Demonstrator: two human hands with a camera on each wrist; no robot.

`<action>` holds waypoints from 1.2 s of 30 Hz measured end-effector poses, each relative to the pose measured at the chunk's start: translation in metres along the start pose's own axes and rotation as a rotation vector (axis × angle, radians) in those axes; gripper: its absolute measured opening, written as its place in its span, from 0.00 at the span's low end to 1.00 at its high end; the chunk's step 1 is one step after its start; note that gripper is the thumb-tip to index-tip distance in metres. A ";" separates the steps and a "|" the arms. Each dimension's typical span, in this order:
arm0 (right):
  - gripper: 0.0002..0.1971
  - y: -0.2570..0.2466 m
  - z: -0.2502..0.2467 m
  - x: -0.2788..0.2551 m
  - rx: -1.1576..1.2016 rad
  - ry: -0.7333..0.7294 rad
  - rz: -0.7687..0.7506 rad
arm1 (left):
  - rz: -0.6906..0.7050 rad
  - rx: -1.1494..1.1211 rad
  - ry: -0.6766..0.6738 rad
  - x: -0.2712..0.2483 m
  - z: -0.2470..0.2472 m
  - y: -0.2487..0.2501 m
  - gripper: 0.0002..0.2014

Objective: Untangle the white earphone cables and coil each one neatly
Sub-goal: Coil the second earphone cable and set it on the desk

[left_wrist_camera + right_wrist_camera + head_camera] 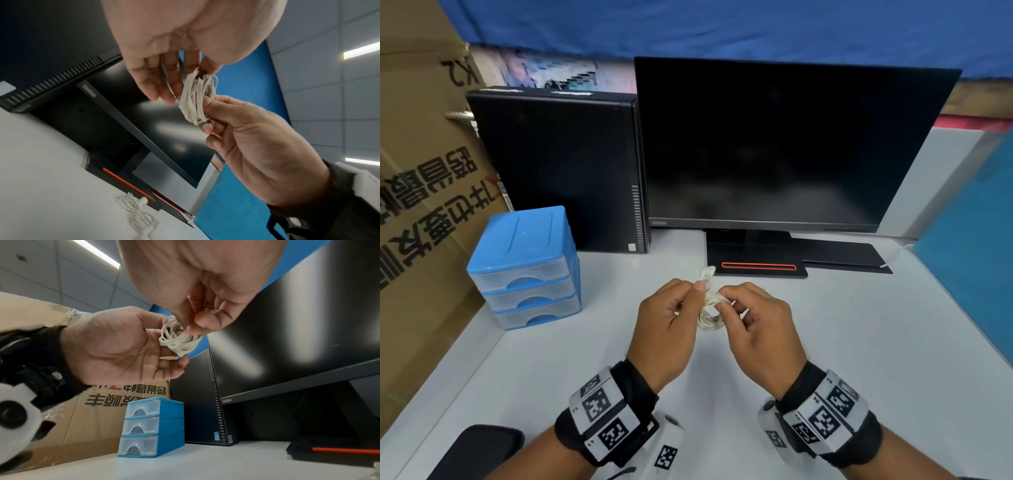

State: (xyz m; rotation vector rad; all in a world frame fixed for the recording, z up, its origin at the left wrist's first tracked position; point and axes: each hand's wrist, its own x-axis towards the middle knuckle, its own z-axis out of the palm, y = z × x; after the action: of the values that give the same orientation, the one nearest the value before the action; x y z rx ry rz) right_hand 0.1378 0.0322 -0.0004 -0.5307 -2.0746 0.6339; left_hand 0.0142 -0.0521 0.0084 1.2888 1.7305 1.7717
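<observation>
A coil of white earphone cable [710, 312] is held in the air between both hands, above the white table [859, 342]. My left hand [693, 296] pinches its top with thumb and forefinger. My right hand [726, 303] pinches its right side. The left wrist view shows the coil [194, 100] as a tight bundle between left hand [164, 84] and right hand [207, 113]. In the right wrist view the coil [176, 339] lies across the left hand's fingers [172, 363]. A second white earphone bundle [707, 273] [139, 216] lies on the table by the monitor base.
A black monitor [791, 144] on its base [756, 265] stands behind the hands, with a black computer tower [558, 164] to its left. A blue three-drawer box [527, 267] and a cardboard box [421, 192] stand at the left. A blue panel [969, 267] borders the right.
</observation>
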 end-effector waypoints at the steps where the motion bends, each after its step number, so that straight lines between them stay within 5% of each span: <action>1: 0.06 0.001 -0.001 0.001 -0.019 -0.004 -0.014 | -0.003 0.027 -0.009 0.001 -0.002 0.001 0.18; 10: 0.07 0.000 0.001 0.001 -0.087 -0.012 -0.062 | -0.153 -0.212 0.021 0.013 -0.013 0.012 0.08; 23: 0.10 0.000 -0.003 0.002 -0.109 -0.059 -0.057 | -0.313 -0.350 -0.019 0.017 -0.014 0.007 0.11; 27: 0.09 0.001 -0.003 0.001 -0.153 -0.050 -0.045 | -0.277 -0.305 -0.037 0.015 -0.015 0.006 0.02; 36: 0.12 0.001 -0.007 0.003 -0.202 0.001 -0.016 | -0.163 -0.053 -0.189 0.007 -0.015 0.011 0.16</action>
State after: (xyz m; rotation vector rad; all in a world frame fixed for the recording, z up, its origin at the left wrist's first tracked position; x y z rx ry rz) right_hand 0.1417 0.0365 0.0042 -0.6270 -2.1527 0.4167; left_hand 0.0028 -0.0574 0.0236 1.2132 1.6231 1.5421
